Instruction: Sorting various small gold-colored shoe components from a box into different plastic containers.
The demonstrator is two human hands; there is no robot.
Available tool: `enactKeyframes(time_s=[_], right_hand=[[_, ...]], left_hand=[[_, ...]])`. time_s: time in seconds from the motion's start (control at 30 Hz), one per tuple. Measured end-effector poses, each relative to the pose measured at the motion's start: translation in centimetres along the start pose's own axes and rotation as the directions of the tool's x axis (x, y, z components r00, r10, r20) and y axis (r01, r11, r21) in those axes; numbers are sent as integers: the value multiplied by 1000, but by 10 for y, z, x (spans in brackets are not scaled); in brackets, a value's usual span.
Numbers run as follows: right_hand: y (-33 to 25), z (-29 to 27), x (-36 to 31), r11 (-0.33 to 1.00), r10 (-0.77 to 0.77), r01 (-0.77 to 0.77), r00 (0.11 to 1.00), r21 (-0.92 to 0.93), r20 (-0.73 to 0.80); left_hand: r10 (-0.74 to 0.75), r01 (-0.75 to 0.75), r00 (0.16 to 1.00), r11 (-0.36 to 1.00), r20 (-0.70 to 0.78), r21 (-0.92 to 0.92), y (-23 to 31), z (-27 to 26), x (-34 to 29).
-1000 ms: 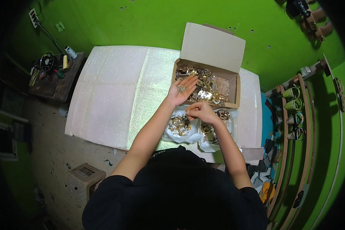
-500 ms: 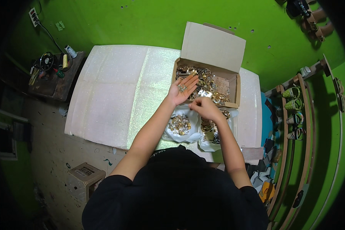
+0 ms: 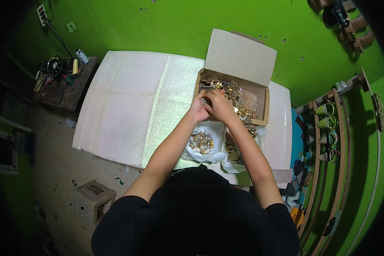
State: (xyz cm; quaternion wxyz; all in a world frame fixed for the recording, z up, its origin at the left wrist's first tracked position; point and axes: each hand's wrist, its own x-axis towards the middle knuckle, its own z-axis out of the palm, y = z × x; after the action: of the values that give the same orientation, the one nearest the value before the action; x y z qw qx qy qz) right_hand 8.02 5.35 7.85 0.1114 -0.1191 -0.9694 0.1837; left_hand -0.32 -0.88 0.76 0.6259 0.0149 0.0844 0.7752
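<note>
My left hand (image 3: 196, 110) is palm up over the near left part of an open cardboard box (image 3: 266, 102), cupping small silvery metal pieces (image 3: 205, 101). My right hand (image 3: 221, 107) reaches across that palm, its fingers bent down at the pieces; the fingertips are partly hidden. Gold and silver metal fittings (image 3: 232, 90) fill much of the box. Closer to me, a white plastic bag (image 3: 217, 130) holds a heap of similar shiny pieces (image 3: 201, 142). Beside it, under my right forearm, more fittings (image 3: 231, 146) lie in a white-lined container (image 3: 260, 141).
The box stands on a table with a glittery white cover (image 3: 128, 98), against a green wall (image 3: 170, 25). Thread spools (image 3: 75, 67) stand on a small dark table at left. A wooden rack with sandals (image 3: 327, 123) is at right; a cardboard carton (image 3: 96, 192) sits on the floor.
My right hand has moved up from above the bags to the left palm, its fingers now at the pieces. The left hand's fingers have curled in from lying flat.
</note>
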Motion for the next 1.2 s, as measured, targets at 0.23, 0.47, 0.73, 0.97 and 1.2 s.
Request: enactKeyframes(time_s=[0.23, 0.47, 0.73, 0.97, 1.2], right_hand=[[0, 1, 2, 999, -3, 4, 1000, -37, 7], [6, 10, 6, 997, -72, 73, 997, -15, 18], [16, 17, 4, 984, -178, 177, 984, -18, -14], [20, 9, 3, 944, -225, 270, 947, 187, -231], [26, 0, -3, 781, 249, -181, 968, 597, -31]], left_hand=[[-2, 3, 1000, 999, 13, -38, 0, -3, 2], [20, -20, 999, 1000, 39, 7, 1, -3, 2], [44, -44, 999, 999, -6, 14, 0, 11, -3], [27, -19, 997, 993, 66, -114, 3, -6, 4], [48, -59, 995, 991, -86, -124, 0, -7, 6]])
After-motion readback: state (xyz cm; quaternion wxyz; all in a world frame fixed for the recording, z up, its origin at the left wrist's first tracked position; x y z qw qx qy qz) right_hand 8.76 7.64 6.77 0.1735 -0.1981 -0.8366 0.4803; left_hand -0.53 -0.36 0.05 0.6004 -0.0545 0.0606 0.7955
